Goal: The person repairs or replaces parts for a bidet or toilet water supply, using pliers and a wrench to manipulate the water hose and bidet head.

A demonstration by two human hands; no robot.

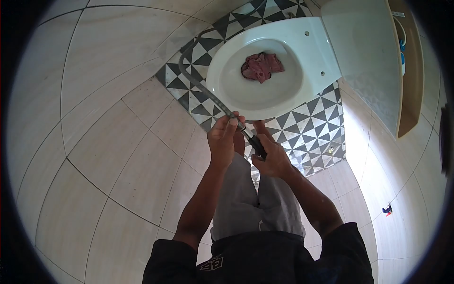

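A dark grey braided hose (pixel 211 94) curves from behind the toilet bowl down its left side to my hands. My left hand (pixel 224 138) is closed around the hose, near a shiny metal collar (pixel 247 133). In my right hand (pixel 274 157) is the black handle (pixel 257 145) at the hose's end; my fingers hide its far part. Just ahead of both hands stands the white toilet bowl (pixel 227 106), with a crumpled dark red cloth (pixel 261 66) lying inside it.
Black-and-white triangle-patterned tiles (pixel 307 124) surround the toilet. Plain beige tiles (pixel 137 175) cover the surfaces to the left. A pale cistern (pixel 366 61) with a tan open compartment (pixel 412 75) is at the upper right. A small dark-and-red object (pixel 387 209) is at the right.
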